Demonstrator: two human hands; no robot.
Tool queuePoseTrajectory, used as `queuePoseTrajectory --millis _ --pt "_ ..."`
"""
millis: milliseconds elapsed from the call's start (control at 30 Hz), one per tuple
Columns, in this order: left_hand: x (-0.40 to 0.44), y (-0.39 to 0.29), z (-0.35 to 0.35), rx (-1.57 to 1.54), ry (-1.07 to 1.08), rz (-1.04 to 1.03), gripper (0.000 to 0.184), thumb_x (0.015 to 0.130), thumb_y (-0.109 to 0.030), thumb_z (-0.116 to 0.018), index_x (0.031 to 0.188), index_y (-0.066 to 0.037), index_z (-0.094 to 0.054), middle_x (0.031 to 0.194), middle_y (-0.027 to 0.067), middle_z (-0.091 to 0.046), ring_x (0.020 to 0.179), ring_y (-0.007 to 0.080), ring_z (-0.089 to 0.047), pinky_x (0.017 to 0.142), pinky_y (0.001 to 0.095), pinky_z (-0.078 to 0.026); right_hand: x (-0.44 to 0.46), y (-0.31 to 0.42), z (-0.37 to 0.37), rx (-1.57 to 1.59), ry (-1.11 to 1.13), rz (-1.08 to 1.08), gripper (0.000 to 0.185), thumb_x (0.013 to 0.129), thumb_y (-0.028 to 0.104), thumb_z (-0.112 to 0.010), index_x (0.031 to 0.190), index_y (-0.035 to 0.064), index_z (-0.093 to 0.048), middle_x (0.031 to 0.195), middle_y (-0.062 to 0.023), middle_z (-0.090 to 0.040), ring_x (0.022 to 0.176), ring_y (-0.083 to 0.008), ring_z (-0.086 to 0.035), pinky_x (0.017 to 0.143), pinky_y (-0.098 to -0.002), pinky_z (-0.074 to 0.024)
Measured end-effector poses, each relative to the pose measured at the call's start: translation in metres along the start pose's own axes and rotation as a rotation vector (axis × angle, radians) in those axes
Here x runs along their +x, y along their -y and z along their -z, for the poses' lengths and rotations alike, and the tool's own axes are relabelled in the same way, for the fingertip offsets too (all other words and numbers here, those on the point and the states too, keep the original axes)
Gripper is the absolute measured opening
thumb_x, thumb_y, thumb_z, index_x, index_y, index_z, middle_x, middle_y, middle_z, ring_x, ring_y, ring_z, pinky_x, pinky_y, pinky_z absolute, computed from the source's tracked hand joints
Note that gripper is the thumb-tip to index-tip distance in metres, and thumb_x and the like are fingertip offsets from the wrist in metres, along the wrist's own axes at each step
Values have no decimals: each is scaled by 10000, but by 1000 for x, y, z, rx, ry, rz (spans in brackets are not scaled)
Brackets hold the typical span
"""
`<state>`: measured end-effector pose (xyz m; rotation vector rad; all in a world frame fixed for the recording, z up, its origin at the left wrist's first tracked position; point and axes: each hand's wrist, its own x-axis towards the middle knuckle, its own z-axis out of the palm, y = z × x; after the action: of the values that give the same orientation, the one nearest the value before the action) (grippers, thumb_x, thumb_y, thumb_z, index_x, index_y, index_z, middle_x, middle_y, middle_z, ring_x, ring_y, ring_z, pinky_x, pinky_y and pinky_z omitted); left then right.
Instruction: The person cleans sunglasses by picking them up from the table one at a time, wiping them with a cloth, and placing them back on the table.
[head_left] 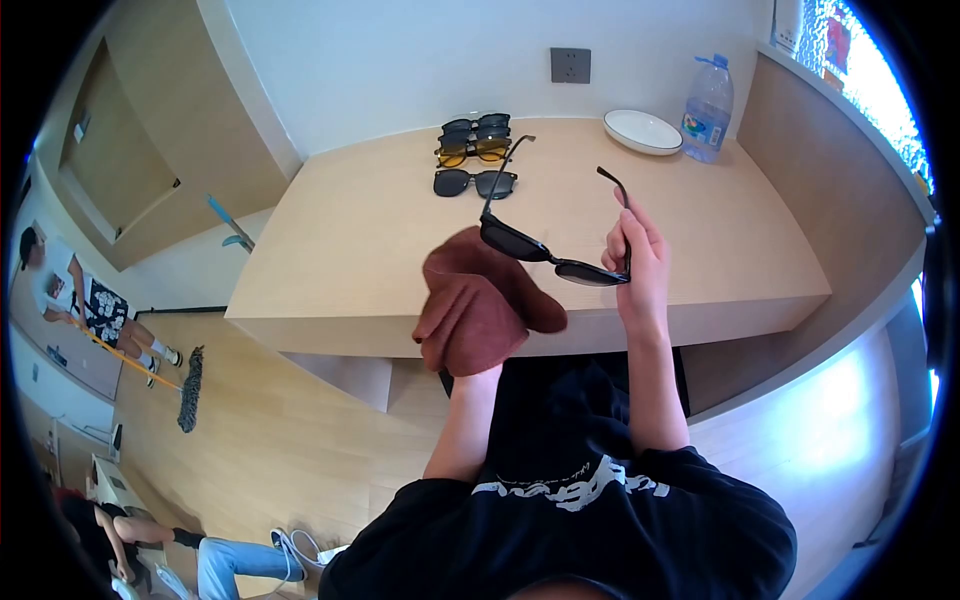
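A reddish-brown cloth covers my left hand, so only the wrist shows and the fingers are hidden; the hand holds the cloth up at the table's front edge. My right hand is closed around one temple arm of a pair of black sunglasses. These sunglasses hang tilted above the table, both arms unfolded, dark lenses low. Their left lens is just above the cloth. Farther back on the table lie dark sunglasses, a yellow-lensed pair and another dark pair, in a column.
The light wooden table has a white dish and a water bottle at its back right. A curved wooden partition bounds the right side. At left, a person holds a mop; another person's leg shows lower left.
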<state>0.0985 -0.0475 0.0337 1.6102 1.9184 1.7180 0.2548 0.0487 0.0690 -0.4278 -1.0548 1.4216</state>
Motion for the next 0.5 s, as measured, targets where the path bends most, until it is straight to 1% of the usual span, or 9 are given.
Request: queuePoseTrajectory --millis 33,67,133,233,300,367,500 --pt "1 5 0 -412 -54 63 158 960 -190 -481 1041 -73 -551 1002 29 -572 995 124 -567 862 273 -457 -1 2 1 1 -19 -12 374 1033 160 -462 1364 -4 -521 651 58 -366 566 -31 -322 517 -207 -308" --pt "-1 8 -1 -678 -97 115 158 962 -190 -481 1042 -73 -550 1003 29 -571 994 123 -566 864 272 -456 -3 1 2 46 -23 -25 341 1021 136 -477 1323 -2 -551 663 52 -403 557 -37 -332 508 -217 -305" --pt "-6 3 0 -845 -125 174 158 965 -192 -480 1044 -73 -547 1007 27 -568 992 121 -563 867 270 -454 -7 1 2 27 8 -54 347 1015 141 -487 1319 -11 -555 660 51 -406 557 -36 -342 506 -217 -311" --pt "-9 -4 5 -869 -134 179 158 970 -194 -480 1047 -73 -544 1013 26 -564 989 117 -559 872 266 -452 -5 3 7 -24 83 -113 365 1000 148 -511 1315 -29 -559 653 53 -411 555 -34 -358 503 -217 -326" --pt "-9 -9 9 -837 -130 159 158 973 -195 -479 1050 -72 -542 1017 25 -561 987 114 -556 875 264 -450 -6 4 12 -56 121 -152 377 991 151 -525 1314 -39 -560 648 54 -412 553 -33 -364 503 -217 -335" --pt "-7 -12 10 -782 -118 144 157 977 -196 -479 1052 -72 -540 1020 24 -558 986 112 -553 878 262 -448 -6 5 13 -152 168 -202 399 977 144 -540 1322 -55 -554 641 59 -400 546 -37 -354 509 -219 -349" --pt "-9 -15 4 -747 -114 127 158 983 -199 -478 1056 -72 -535 1028 22 -553 982 107 -548 884 257 -444 -14 8 6 -106 175 -183 399 982 143 -534 1325 -59 -553 645 63 -393 555 -38 -355 511 -223 -355"
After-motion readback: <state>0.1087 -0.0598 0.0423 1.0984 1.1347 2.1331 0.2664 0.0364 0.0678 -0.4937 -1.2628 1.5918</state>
